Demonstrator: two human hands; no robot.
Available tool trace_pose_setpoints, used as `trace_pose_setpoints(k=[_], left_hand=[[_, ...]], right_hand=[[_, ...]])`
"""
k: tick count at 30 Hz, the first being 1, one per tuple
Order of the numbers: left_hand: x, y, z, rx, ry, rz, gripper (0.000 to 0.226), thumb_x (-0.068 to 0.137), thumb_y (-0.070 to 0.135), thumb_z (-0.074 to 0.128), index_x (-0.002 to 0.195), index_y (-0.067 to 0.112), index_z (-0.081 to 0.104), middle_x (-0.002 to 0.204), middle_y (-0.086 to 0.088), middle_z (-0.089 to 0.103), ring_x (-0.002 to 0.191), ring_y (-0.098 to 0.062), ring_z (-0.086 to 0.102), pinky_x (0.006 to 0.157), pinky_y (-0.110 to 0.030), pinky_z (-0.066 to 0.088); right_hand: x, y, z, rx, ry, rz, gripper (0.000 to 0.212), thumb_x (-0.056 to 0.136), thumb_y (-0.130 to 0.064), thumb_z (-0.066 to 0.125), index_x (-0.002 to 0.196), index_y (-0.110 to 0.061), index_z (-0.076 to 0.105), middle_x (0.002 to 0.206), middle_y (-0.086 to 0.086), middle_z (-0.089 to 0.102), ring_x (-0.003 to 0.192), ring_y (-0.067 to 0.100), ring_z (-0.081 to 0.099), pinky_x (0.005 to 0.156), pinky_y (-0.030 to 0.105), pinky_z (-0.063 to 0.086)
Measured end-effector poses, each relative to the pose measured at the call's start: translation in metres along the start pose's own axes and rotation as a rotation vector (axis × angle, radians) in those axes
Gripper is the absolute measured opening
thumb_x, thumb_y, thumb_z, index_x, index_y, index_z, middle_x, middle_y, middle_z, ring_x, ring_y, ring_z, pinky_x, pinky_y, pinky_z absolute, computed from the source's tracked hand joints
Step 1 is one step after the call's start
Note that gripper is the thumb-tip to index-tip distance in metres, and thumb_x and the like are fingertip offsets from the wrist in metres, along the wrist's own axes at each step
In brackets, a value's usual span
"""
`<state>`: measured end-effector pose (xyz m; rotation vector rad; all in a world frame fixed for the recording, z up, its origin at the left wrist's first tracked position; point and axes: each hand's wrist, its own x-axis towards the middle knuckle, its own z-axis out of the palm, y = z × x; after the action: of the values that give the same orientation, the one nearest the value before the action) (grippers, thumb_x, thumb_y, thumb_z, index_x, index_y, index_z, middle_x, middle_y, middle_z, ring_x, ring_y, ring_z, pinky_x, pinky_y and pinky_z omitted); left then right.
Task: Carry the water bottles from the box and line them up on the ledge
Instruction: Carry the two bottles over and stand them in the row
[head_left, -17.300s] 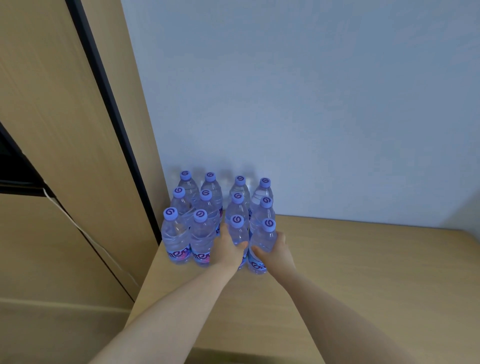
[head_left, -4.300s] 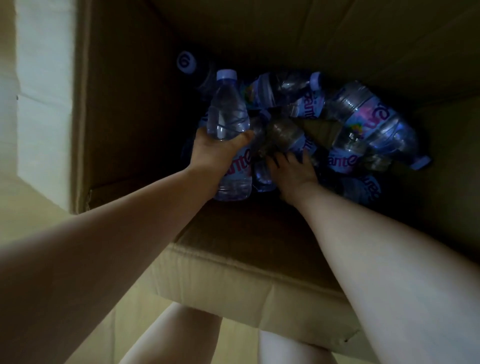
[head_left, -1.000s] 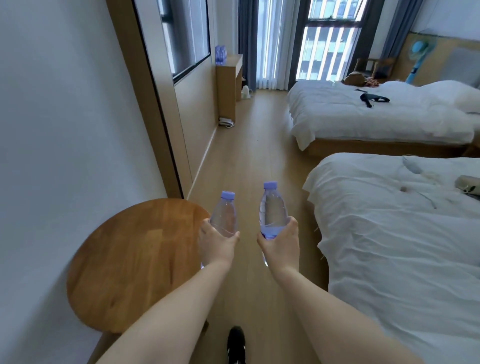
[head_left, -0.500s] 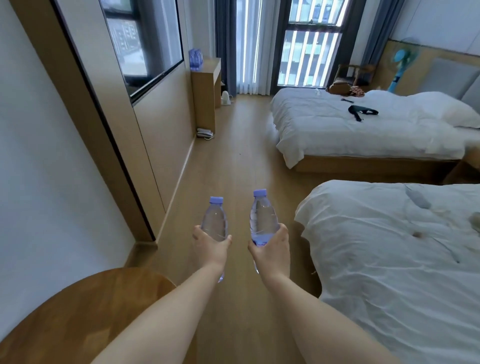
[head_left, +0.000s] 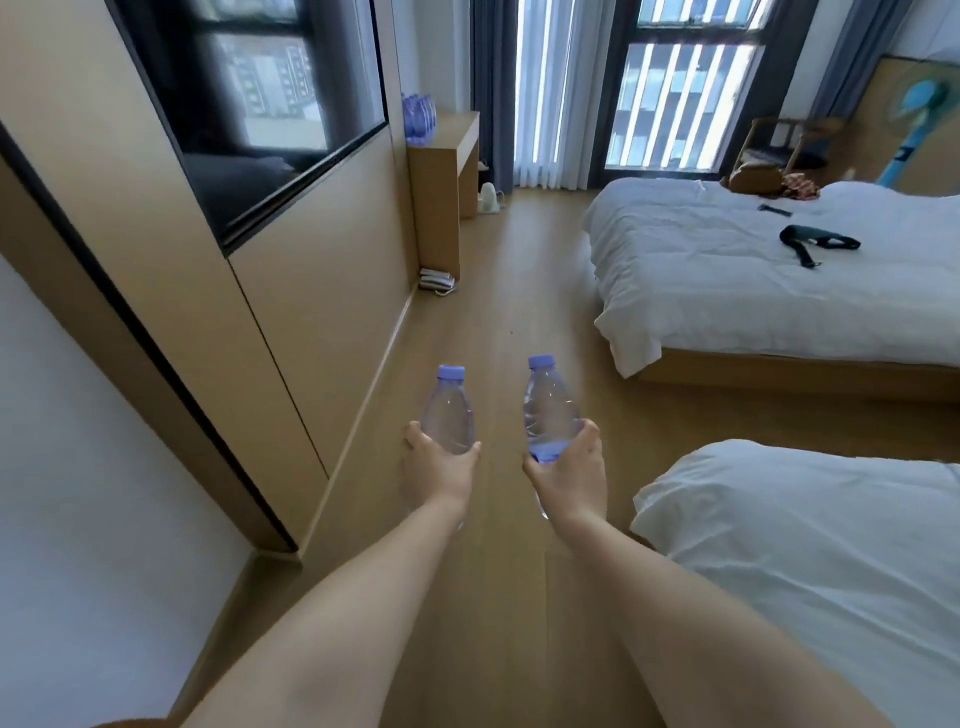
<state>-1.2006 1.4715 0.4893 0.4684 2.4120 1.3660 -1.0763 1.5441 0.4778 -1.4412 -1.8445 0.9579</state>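
Note:
My left hand grips a clear water bottle with a purple cap, held upright in front of me. My right hand grips a second such bottle, also upright, about a hand's width to the right. Far ahead on the left, a wooden ledge stands against the wall. On its back end stands a cluster of several purple-capped bottles. The box is out of view.
A wooden floor aisle runs ahead between the panelled left wall with a dark window and two white beds on the right. A white telephone and a small white appliance lie on the floor near the ledge.
The view has advanced down the aisle toward the ledge; the round wooden table has dropped out of view behind. Both hands keep the same hold on their bottles.

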Motion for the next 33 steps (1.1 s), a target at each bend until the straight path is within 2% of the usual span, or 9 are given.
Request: trace_pose_setpoints(k=[7, 13, 22, 29, 33], left_hand=[[0.126, 0.065, 0.071, 0.020, -0.007, -0.026, 0.074, 0.073, 0.035, 0.079, 0.129, 0.010, 0.038, 0.125, -0.009, 0.054, 0.109, -0.033, 0.058, 0.090, -0.046, 0.049], [0.266, 0.111, 0.147, 0.035, -0.057, 0.018, 0.070, 0.072, 0.039, 0.079, 0.124, 0.013, 0.039, 0.120, -0.006, 0.058, 0.105, -0.031, 0.060, 0.089, -0.043, 0.050], [0.479, 0.221, 0.241, 0.096, -0.095, 0.078, 0.068, 0.073, 0.040, 0.079, 0.121, 0.012, 0.039, 0.120, -0.007, 0.058, 0.103, -0.032, 0.060, 0.086, -0.042, 0.050], [0.609, 0.286, 0.336, 0.100, -0.145, 0.084, 0.065, 0.070, 0.043, 0.079, 0.115, 0.016, 0.040, 0.112, -0.003, 0.061, 0.096, -0.029, 0.062, 0.081, -0.038, 0.050], [0.691, 0.325, 0.396, 0.076, -0.122, 0.079, 0.064, 0.071, 0.043, 0.079, 0.115, 0.016, 0.041, 0.113, -0.004, 0.062, 0.097, -0.031, 0.062, 0.083, -0.040, 0.051]], right_hand=[[0.151, -0.024, 0.022, 0.028, 0.011, -0.003, 0.083, 0.077, -0.035, 0.078, 0.141, -0.009, 0.031, 0.131, 0.007, 0.049, 0.114, 0.027, 0.054, 0.095, 0.045, 0.049], [0.303, -0.031, 0.072, -0.044, -0.013, -0.050, 0.083, 0.077, -0.032, 0.077, 0.143, -0.010, 0.031, 0.137, 0.006, 0.046, 0.119, 0.026, 0.052, 0.096, 0.040, 0.047], [0.532, -0.094, 0.127, -0.020, 0.027, -0.057, 0.079, 0.075, -0.032, 0.079, 0.138, -0.013, 0.034, 0.128, 0.004, 0.049, 0.112, 0.023, 0.054, 0.089, 0.031, 0.048], [0.697, -0.092, 0.159, -0.016, 0.054, 0.004, 0.081, 0.078, -0.030, 0.076, 0.142, -0.011, 0.030, 0.134, 0.006, 0.046, 0.118, 0.022, 0.052, 0.091, 0.031, 0.046], [0.809, -0.097, 0.180, 0.043, 0.064, 0.052, 0.076, 0.078, -0.030, 0.076, 0.138, -0.012, 0.032, 0.130, 0.007, 0.049, 0.109, 0.026, 0.056, 0.088, 0.037, 0.050]])
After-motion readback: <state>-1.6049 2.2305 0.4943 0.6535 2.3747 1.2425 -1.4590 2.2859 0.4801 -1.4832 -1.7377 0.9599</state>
